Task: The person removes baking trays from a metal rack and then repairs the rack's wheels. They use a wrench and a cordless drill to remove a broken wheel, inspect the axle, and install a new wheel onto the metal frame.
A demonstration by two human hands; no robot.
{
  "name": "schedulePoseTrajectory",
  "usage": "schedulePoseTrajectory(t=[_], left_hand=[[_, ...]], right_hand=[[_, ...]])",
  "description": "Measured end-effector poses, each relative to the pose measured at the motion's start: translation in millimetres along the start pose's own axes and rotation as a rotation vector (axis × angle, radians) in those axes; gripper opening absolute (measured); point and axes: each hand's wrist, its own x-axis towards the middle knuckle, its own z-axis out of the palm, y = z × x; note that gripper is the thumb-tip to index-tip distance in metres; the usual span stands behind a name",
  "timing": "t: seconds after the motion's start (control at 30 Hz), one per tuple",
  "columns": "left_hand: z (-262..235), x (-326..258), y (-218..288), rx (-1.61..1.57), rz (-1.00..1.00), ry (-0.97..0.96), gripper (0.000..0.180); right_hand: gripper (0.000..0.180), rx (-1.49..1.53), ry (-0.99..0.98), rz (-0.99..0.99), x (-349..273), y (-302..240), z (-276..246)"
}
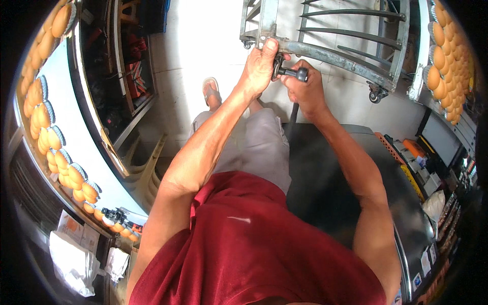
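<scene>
While the left hand (260, 66) grips the metal rack's (333, 56) lower rail, the right hand (304, 90) closes round a black handle (292, 73); its long axis lies left to right, knob end right.

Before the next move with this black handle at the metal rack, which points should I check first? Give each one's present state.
1. Left hand grips the metal rack frame: ok.
2. Right hand closed on the black handle: ok.
3. Handle's working end seated: cannot tell, hidden by the hands.
4. Rack caster on the floor: ok.
5. Sandalled foot away from the rack: ok.
</scene>
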Motion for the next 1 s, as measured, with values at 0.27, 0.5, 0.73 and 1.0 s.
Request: schedulePoseTrajectory(t=[0.27, 0.5, 0.73, 1.0], left_hand=[[3, 2, 1, 0.094, 0.011, 0.021, 0.089], [10, 3, 2, -0.167, 0.07, 0.069, 0.079], [-1, -4, -2, -0.06, -0.052, -0.051, 0.085], [0, 16, -6, -0.02, -0.123, -0.093, 0.088]], right_hand=[[0.023, -0.205, -0.067, -0.303, 5, 3, -13], [0.023, -0.281, -0.022, -0.414, 10, 2, -10], [0.031, -0.335, 0.01, -0.482, -8, 19, -26], [0.029, 0.828, -0.076, 0.401, -107, 50, -22]])
